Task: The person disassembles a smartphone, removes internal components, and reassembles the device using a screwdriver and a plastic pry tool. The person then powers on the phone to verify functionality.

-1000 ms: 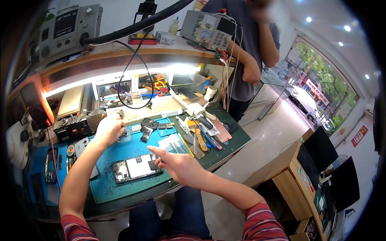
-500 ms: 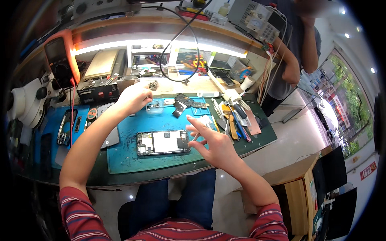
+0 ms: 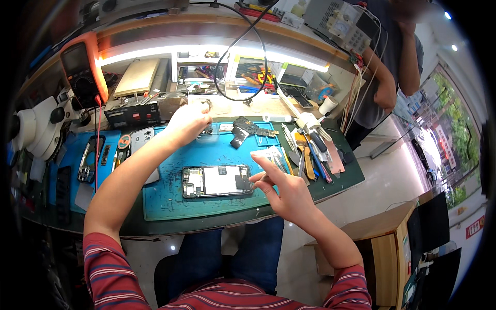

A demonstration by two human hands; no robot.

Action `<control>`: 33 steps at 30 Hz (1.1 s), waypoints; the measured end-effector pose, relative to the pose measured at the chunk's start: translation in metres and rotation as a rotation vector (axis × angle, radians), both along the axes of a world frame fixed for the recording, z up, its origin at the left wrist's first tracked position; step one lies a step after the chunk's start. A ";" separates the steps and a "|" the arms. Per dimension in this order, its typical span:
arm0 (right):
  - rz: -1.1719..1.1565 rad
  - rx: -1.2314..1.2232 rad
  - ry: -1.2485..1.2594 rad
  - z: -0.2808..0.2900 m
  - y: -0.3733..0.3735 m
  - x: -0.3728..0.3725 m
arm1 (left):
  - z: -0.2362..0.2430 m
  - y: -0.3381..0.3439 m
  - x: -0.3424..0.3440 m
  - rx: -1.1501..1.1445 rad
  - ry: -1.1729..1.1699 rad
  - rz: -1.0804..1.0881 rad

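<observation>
An opened smartphone [image 3: 219, 182] lies on the blue mat [image 3: 170, 209], its inside facing up. My right hand [image 3: 289, 194] hovers at the phone's right end, index finger stretched out and the other fingers curled; a thin thing seems to be in them, too small to name. Beyond the phone, my left hand [image 3: 190, 124] is closed, knuckles up, above a small clear box [image 3: 208, 134]. Its fingertips are hidden. A small metallic wad [image 3: 207, 103] shows just past that hand. Dark phone parts [image 3: 243, 130] lie to the right of the box.
Tools [image 3: 310, 155] crowd the bench's right side. At left are another phone frame [image 3: 92, 160], an orange multimeter [image 3: 82, 72] and a white microscope [image 3: 39, 129]. A black cable [image 3: 217, 72] loops over the bench. Another person [image 3: 385, 77] stands at the far right.
My view has shifted slightly, so the scene sits further right. My left hand has moved a little to the right, nearer the metallic wad. The right hand stays by the phone's end.
</observation>
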State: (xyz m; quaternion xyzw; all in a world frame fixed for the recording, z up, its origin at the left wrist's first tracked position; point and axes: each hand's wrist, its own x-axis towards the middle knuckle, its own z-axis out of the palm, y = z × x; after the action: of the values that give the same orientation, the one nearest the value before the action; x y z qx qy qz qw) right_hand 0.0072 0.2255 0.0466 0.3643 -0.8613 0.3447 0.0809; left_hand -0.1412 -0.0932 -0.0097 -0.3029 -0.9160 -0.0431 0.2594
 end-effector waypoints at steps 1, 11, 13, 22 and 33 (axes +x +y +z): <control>-0.001 0.001 0.006 0.000 0.000 0.001 | 0.000 0.000 0.000 -0.040 0.009 0.001; 0.014 0.028 0.050 -0.001 0.000 0.003 | 0.003 0.006 -0.004 -0.137 0.028 0.003; 0.022 0.021 0.050 0.000 -0.002 0.002 | 0.003 0.006 -0.009 -0.142 0.002 0.011; 0.021 -0.035 0.033 -0.004 0.001 -0.003 | 0.034 0.014 0.006 -0.212 0.045 0.009; -0.117 -0.469 0.044 0.017 0.008 -0.012 | 0.057 0.058 0.107 0.682 -0.498 -0.086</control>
State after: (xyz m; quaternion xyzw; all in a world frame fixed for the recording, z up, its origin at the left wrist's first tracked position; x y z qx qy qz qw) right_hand -0.0049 0.2334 0.0639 0.2923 -0.7755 0.5218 0.2019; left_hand -0.0338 -0.0350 0.0468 -0.2180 -0.8706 -0.4262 0.1136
